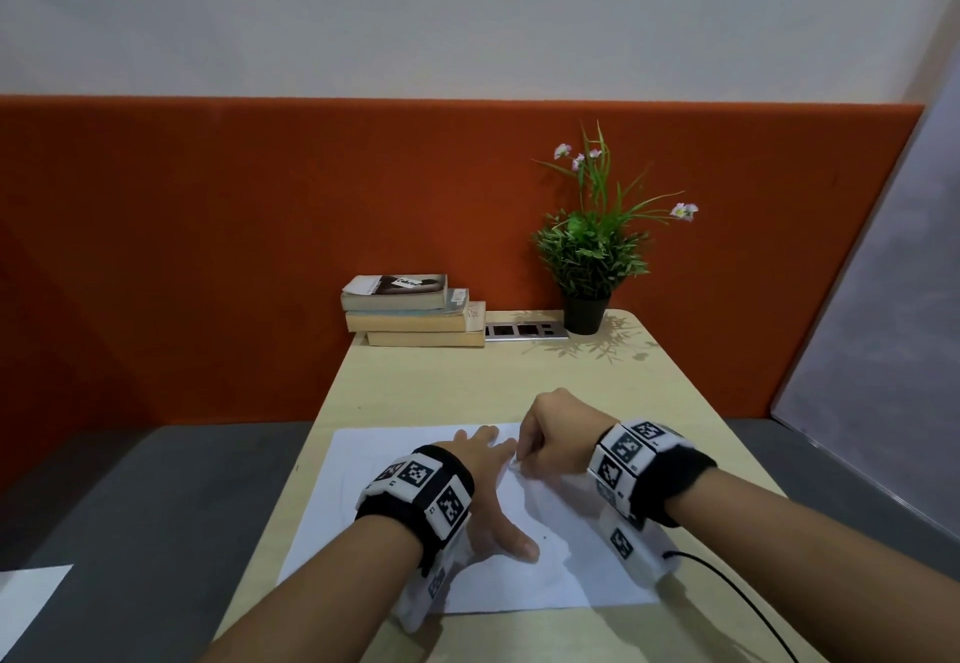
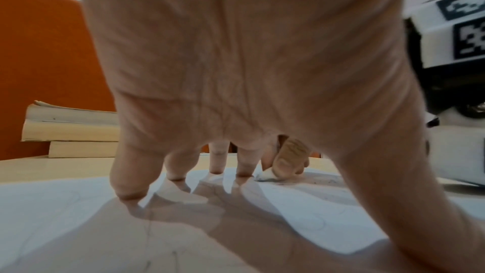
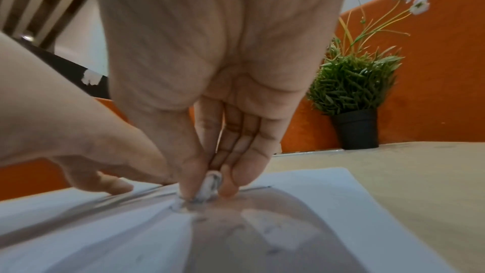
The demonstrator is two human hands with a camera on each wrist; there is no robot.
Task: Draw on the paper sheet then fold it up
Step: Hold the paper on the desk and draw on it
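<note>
A white paper sheet (image 1: 374, 506) lies flat on the beige table (image 1: 467, 381), with faint pencil lines on it (image 2: 65, 225). My left hand (image 1: 491, 462) is spread on the sheet's middle, fingertips (image 2: 129, 192) pressing down. Just right of it, my right hand (image 1: 522, 459) pinches a small white eraser (image 3: 210, 186) between thumb and fingers, with its end on the paper. The eraser (image 2: 265, 176) shows grey smudges, and grey marks lie on the paper around it.
A stack of three books (image 1: 415, 311), a socket panel (image 1: 524, 330) and a potted plant (image 1: 587, 267) stand at the table's far edge against an orange partition. A black cable (image 1: 727, 589) runs from the right wrist. Another white sheet (image 1: 26, 595) lies low at the left.
</note>
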